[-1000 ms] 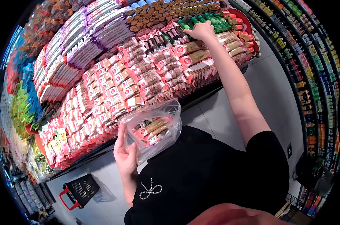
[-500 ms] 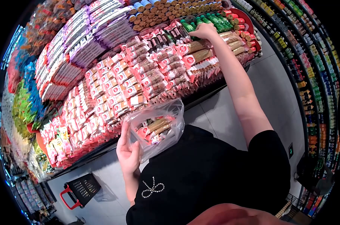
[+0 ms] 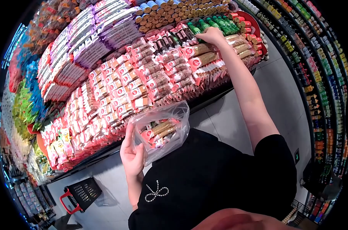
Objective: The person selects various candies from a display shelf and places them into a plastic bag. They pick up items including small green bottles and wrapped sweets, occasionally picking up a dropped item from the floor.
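My left hand grips the rim of a clear plastic bag, thumb in front, with the mouth spread towards me. Inside lie several wrapped snacks, among them a gold-brown wafer roll in clear film. At the far right of the display, my right hand reaches into the rows, fingers bent and close together. Its fingertips are at the edge of the green bottle-shaped packets, near dark-wrapped bars. Whatever is between those fingers is hidden. Long wafer packets lie just below that hand.
Pink-and-white snack packets fill the display's front. Behind them are stacked purple-and-white packs and gold-ended rolls. A black basket with a red handle stands on the floor. Curved shelves line the right side.
My right hand has drawn back slightly, down and to the right, over the green packets. The left hand and bag hold nearly the same place. The view has shifted a little.
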Motion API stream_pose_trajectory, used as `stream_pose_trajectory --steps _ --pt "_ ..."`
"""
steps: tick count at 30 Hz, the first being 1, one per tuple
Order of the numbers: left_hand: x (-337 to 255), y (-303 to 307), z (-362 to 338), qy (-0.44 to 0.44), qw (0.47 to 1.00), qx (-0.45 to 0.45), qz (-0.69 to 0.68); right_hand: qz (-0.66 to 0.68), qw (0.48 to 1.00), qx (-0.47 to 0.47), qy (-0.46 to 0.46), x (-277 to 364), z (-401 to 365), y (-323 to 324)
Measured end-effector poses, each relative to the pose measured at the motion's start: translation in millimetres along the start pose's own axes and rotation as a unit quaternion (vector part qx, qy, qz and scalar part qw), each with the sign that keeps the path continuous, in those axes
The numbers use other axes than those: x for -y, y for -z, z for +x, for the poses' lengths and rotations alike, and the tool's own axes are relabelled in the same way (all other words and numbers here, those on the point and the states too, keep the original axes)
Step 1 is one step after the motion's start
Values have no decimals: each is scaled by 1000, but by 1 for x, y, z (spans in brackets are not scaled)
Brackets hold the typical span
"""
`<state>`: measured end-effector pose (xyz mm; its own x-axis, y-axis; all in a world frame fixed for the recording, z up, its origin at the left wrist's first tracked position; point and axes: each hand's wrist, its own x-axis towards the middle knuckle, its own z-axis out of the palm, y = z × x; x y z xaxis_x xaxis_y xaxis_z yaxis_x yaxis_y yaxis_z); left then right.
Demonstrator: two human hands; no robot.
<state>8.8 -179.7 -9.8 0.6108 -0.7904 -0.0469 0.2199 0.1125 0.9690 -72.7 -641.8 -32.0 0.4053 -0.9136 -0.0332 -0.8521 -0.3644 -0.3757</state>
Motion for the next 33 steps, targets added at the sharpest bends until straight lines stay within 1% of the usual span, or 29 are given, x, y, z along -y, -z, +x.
stream_pose_trajectory --steps 1,3,5,6,8,10,12,13,14,15,16,18,19,20,21,22,23,24,25,26,27,29,30,32,33 --pt "1 1 0 -5 1000 4 3 0 1000 0 0 1 -1 0" --pt "3 4 0 -8 1000 9 6 3 999 -30 13 1 -6 2" --pt "5 6 0 -23 999 18 32 7 999 -32 19 1 -8 3" --pt "2 4 0 -21 999 19 31 11 999 -35 26 0 -10 4" --pt "-5 -3 -1 14 1000 -6 -4 19 998 -52 26 -2 -16 6" --pt "-3 -2 -1 5 1000 -9 2 28 997 -69 27 -2 -26 10" --pt "-1 1 0 -5 1000 -16 8 25 992 -109 55 -3 -40 20" --pt "1 4 1 -11 1000 -8 21 50 986 -141 70 -4 -48 23" --pt "3 6 0 -15 999 1 35 76 984 -144 73 -3 -58 28" --pt "3 5 1 -12 999 -2 35 90 979 -160 93 -1 -72 36" --pt "2 4 2 -27 999 2 47 104 972 -175 114 2 -86 43" --pt "-1 2 3 -39 997 0 60 158 950 -215 165 1 -108 48" --pt "-4 1 3 -30 998 8 52 212 954 -160 139 6 -127 57" --pt "-5 1 3 -20 999 15 44 315 934 -82 145 4 -140 61" --pt "3 8 6 -65 993 38 89 396 900 -13 181 5 -158 67" --pt "-1 6 4 -28 998 30 49 463 861 57 203 1 -171 68" --pt "-3 1 4 -29 998 13 52 524 808 156 220 3 -187 73" --pt "-4 -1 6 -30 998 -5 54 523 791 205 243 -4 -194 71" --pt "-1 5 6 -6 1000 9 19 513 763 280 276 0 -203 72" --pt "-2 4 6 3 1000 18 10 538 734 304 282 10 -218 65" --pt "-1 4 6 0 1000 19 8 527 682 375 341 19 -220 59" --pt "-2 2 4 6 1000 19 -8 481 639 489 348 29 -227 31" --pt "-6 -1 6 10 999 24 -23 448 624 532 357 42 -229 18" --pt "-4 -2 6 12 1000 17 -24 367 639 580 348 55 -225 -5" --pt "-4 -1 5 8 999 29 -19 324 655 615 296 61 -222 -17"
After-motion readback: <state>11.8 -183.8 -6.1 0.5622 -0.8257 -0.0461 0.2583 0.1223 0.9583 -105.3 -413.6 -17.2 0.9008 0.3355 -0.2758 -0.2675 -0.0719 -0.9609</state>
